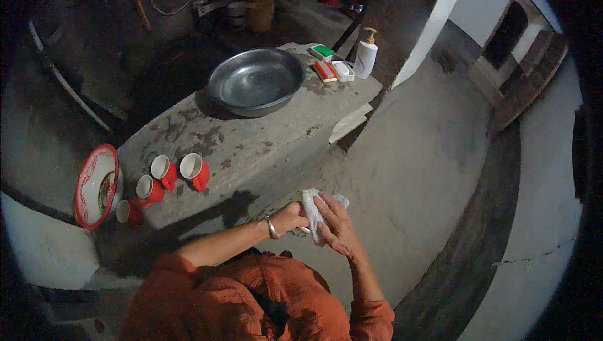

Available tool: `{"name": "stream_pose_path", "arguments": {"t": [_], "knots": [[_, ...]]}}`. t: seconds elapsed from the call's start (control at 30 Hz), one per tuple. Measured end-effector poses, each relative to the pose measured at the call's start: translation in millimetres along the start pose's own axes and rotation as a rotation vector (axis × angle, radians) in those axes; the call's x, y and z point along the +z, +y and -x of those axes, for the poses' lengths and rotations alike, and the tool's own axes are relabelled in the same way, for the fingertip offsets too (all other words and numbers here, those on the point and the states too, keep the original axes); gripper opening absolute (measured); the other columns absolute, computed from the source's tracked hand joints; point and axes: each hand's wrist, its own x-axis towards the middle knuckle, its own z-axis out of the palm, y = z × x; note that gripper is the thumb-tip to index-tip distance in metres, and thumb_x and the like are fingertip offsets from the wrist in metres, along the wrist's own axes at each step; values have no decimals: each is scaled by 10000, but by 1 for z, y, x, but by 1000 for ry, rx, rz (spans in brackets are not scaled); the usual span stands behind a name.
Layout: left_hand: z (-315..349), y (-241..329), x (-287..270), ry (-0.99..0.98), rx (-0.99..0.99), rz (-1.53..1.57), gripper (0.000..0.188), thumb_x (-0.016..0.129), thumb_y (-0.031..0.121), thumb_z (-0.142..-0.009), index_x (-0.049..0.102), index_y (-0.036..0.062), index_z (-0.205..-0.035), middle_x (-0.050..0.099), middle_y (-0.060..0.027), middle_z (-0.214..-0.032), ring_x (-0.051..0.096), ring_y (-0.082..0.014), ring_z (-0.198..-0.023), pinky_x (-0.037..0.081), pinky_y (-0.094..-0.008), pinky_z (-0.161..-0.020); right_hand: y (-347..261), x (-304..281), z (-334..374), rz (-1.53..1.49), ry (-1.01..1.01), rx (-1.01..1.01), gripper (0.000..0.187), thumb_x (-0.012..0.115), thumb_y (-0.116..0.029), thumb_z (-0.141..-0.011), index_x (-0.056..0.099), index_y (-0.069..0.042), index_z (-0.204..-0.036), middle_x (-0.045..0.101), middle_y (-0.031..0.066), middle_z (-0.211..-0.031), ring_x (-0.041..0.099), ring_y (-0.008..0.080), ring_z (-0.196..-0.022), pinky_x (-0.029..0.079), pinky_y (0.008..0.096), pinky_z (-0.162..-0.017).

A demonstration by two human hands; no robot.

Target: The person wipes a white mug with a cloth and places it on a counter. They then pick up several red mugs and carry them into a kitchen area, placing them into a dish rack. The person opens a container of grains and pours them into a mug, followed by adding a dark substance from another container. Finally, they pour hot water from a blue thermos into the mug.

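In front of my body, both hands meet at a bunched white cloth [311, 208]. My right hand [340, 231] presses the cloth with its fingers bent over it, and a loose end sticks out beyond the knuckles. My left hand [289, 218], with a silver bangle at the wrist, is closed at the cloth's left side. A pale edge shows below its fingers; the cloth hides most of whatever it grips. Several red mugs with white insides, one of them a mug [191, 168] nearest my hands, lie tipped on the concrete slab [264, 143] to the left.
A large metal basin [256, 83] sits farther back on the slab. Behind it are a white pump bottle [365, 57], a green-topped box [322, 52], a red-and-white packet [325, 71] and a soap dish [343, 71]. A red-rimmed enamel basin [88, 187] leans at the slab's left end.
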Motion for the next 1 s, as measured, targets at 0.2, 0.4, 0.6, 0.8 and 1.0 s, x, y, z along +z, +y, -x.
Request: {"name": "stream_pose_path", "arguments": {"t": [0.2, 0.4, 0.6, 0.8, 1.0], "knots": [[17, 14, 22, -36, 117, -611, 351, 712, 158, -771, 552, 54, -1066, 577, 17, -893, 516, -94, -804, 445, -277, -706, 24, 12, 3, -580, -173, 573, 519, 556, -301, -891, 445, -93, -1354, 458, 201, -1334, 519, 323, -1140, 426, 371, -930], [32, 14, 6, -61, 150, -182, 456, 773, 174, -752, 529, 39, -1114, 607, -16, -1001, 570, -118, -919, 472, -283, -808, -2, 11, -2, -427, -112, 141, 515, 597, -290, -870, 477, -113, -1338, 411, 193, -1385, 470, 336, -1215, 406, 375, -968], [45, 33, 15, -17, 42, -551, 398, 761, 189, -758, 546, 46, -1061, 611, -14, -989, 564, -105, -913, 466, -289, -803, -9, 15, -4, -255, -76, 89, 488, 586, -327, -873, 505, -102, -1298, 476, 186, -1307, 543, 332, -1093, 445, 391, -901], [46, 32, 18, -31, 194, -563, 354, 744, 187, -761, 566, 37, -1028, 622, -21, -922, 564, -100, -870, 470, -293, -775, 24, 24, -24, -858, -215, 752, 446, 468, -436, -945, 594, -38, -1100, 622, 7, -754, 567, 131, -617, 484, 318, -632], [44, 24, 5, 1, 97, -226, 258, 633, 51, -773, 570, 3, -1019, 627, -18, -907, 563, -97, -837, 475, -288, -754, -27, 19, 6, -279, 70, 172, 449, 447, -341, -951, 471, -18, -1262, 590, 110, -1080, 573, 196, -968, 468, 338, -836]]}}
